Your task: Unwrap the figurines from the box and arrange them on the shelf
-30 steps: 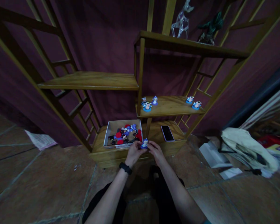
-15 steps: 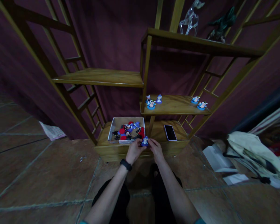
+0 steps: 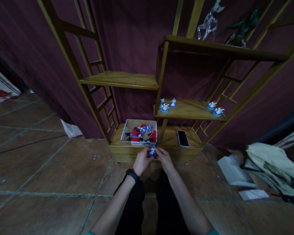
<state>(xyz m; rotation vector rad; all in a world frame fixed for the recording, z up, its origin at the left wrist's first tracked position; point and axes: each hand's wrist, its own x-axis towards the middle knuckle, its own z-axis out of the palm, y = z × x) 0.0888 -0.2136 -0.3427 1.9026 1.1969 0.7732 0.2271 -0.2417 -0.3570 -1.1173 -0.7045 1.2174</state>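
Note:
A small purple and white figurine (image 3: 152, 151) is held upright between my two hands, just in front of the lowest shelf. My left hand (image 3: 142, 160), below a dark wristband, pinches it from the left. From the other side, the fingers of my right hand (image 3: 164, 158) close on it too. Right behind the figurine stands an open cardboard box (image 3: 123, 134) with several red, black and purple figurines (image 3: 140, 132) lying jumbled inside. On the middle shelf (image 3: 188, 111) stand a purple figurine (image 3: 173, 102) and a pink and blue figurine (image 3: 165, 108) at the left.
Two more pink and blue figurines (image 3: 218, 111) stand at the middle shelf's right end. A phone (image 3: 183, 138) lies on the lowest shelf, right of the box. A glass animal (image 3: 209, 23) stands on the upper shelf. White packaging (image 3: 235, 173) and a pale bag (image 3: 271, 163) lie on the floor at right.
The view has turned slightly left, so the shelves appear further right. Both hands still hold the purple figurine, now a little lower and clear of the box's front edge.

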